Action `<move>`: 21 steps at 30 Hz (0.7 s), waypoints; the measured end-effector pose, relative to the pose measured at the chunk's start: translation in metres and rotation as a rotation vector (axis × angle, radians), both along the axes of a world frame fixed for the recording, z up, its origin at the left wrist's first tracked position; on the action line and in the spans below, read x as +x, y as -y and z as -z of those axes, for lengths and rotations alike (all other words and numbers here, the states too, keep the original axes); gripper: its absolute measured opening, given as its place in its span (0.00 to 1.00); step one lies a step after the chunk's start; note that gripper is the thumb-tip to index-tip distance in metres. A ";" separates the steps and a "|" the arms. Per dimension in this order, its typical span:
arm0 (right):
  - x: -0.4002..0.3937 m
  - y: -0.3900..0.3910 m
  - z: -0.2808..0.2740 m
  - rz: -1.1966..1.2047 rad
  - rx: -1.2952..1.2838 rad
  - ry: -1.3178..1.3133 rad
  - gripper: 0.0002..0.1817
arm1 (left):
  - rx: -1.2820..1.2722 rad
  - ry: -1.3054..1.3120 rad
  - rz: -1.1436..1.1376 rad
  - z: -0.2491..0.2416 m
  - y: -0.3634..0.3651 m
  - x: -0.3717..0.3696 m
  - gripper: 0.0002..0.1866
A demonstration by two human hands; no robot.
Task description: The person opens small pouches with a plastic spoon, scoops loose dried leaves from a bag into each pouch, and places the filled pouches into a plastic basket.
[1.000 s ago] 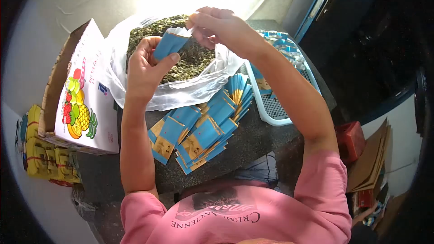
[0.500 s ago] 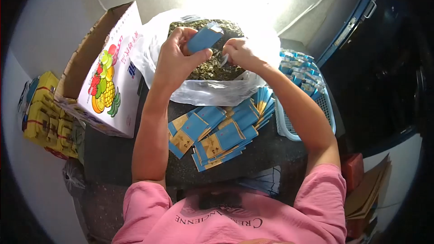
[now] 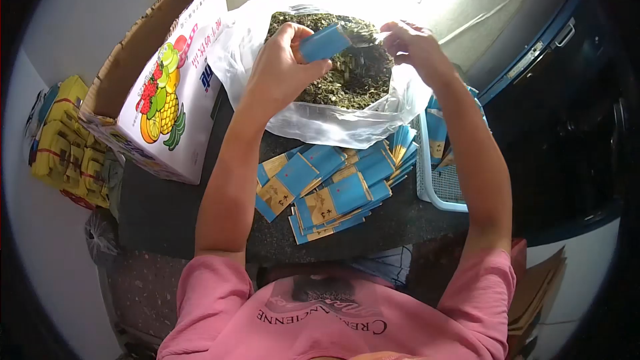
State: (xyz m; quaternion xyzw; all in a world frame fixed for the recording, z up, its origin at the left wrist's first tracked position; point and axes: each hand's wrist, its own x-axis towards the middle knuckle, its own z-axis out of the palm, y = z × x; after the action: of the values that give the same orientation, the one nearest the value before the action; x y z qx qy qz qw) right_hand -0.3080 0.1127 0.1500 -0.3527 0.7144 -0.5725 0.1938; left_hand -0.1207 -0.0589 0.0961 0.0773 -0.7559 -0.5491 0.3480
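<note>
My left hand grips a small blue paper packet, tilted, above dried leaves that look like tea. The leaves fill a white translucent plastic bag with its mouth spread wide. At the bag's far right rim, my right hand has its fingers closed together; something whitish shows at the fingertips, too small and bright to name. Flat blue-and-gold packets lie in an overlapping heap in front of the bag.
A fruit-printed cardboard box stands open at the left. On the right, a light blue plastic basket holds several blue packets, partly behind my right forearm. Yellow bundles sit at far left. A dark door with a handle is at right.
My right hand has moved from over the leaves to the right and up, toward the bag's rim. The left hand still holds the packet, now tilted further to the right. The view has shifted slightly.
</note>
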 end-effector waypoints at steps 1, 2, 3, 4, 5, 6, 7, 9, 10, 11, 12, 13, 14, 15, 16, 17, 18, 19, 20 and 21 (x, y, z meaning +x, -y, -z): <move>0.003 -0.004 -0.008 0.000 0.001 -0.020 0.11 | -0.054 -0.010 -0.025 0.001 -0.001 0.000 0.25; 0.005 -0.006 -0.014 0.001 0.001 -0.041 0.11 | -0.110 -0.020 -0.049 0.001 -0.001 0.000 0.24; 0.006 -0.008 -0.018 -0.018 -0.004 -0.076 0.11 | -0.130 -0.021 -0.076 0.003 -0.001 -0.002 0.24; 0.007 -0.009 -0.020 -0.020 -0.003 -0.073 0.11 | -0.130 -0.018 -0.078 0.004 -0.001 -0.002 0.24; 0.008 -0.009 -0.023 -0.042 -0.009 -0.058 0.12 | -0.130 0.009 -0.078 0.004 -0.002 -0.003 0.25; 0.009 -0.009 -0.025 -0.064 -0.016 -0.044 0.12 | -0.132 0.036 -0.079 0.004 -0.003 -0.003 0.25; 0.011 -0.009 -0.025 -0.063 -0.018 -0.042 0.12 | -0.133 0.038 -0.078 0.004 -0.004 -0.004 0.25; 0.019 -0.005 -0.024 -0.138 0.031 -0.127 0.13 | -0.094 0.014 -0.056 0.005 -0.007 -0.006 0.26; 0.028 -0.001 -0.025 -0.138 0.028 -0.127 0.13 | -0.096 0.015 -0.056 0.006 -0.007 -0.007 0.26; 0.040 0.004 -0.026 -0.161 0.092 -0.244 0.13 | -0.130 0.022 -0.057 0.008 -0.008 -0.007 0.27; 0.046 0.006 -0.026 -0.185 0.157 -0.361 0.13 | -0.164 0.029 -0.059 0.008 -0.008 -0.008 0.27; 0.047 0.008 -0.025 -0.241 0.145 -0.438 0.13 | -0.164 0.029 -0.062 0.009 -0.008 -0.008 0.27; 0.049 0.007 -0.025 -0.245 0.146 -0.438 0.13 | -0.142 0.022 -0.055 0.009 -0.008 -0.009 0.27; 0.051 0.006 -0.025 -0.261 0.094 -0.588 0.14 | -0.119 0.016 -0.048 0.010 -0.008 -0.009 0.27; 0.052 0.005 -0.025 -0.277 0.041 -0.738 0.14 | -0.116 0.017 -0.052 0.010 -0.008 -0.009 0.27; 0.053 0.003 -0.027 -0.282 0.042 -0.736 0.14 | -0.070 -0.022 -0.036 0.010 -0.007 -0.010 0.27; 0.053 0.000 -0.030 -0.252 0.021 -0.808 0.14 | -0.024 -0.060 -0.020 0.009 -0.007 -0.010 0.26; 0.052 -0.003 -0.033 -0.221 -0.002 -0.880 0.15 | -0.022 -0.058 -0.023 0.008 -0.006 -0.009 0.26; 0.049 -0.006 -0.035 -0.226 0.000 -0.878 0.15 | -0.019 -0.042 -0.032 0.006 -0.005 -0.008 0.26; 0.046 -0.009 -0.037 -0.199 -0.055 -0.863 0.15 | -0.016 -0.028 -0.041 0.005 -0.005 -0.007 0.26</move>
State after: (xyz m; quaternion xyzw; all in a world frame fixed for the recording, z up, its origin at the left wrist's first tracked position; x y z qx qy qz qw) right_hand -0.2617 0.1222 0.1872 -0.6315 0.6769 -0.3701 -0.0777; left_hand -0.1279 -0.0540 0.0912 0.0823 -0.7537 -0.5368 0.3702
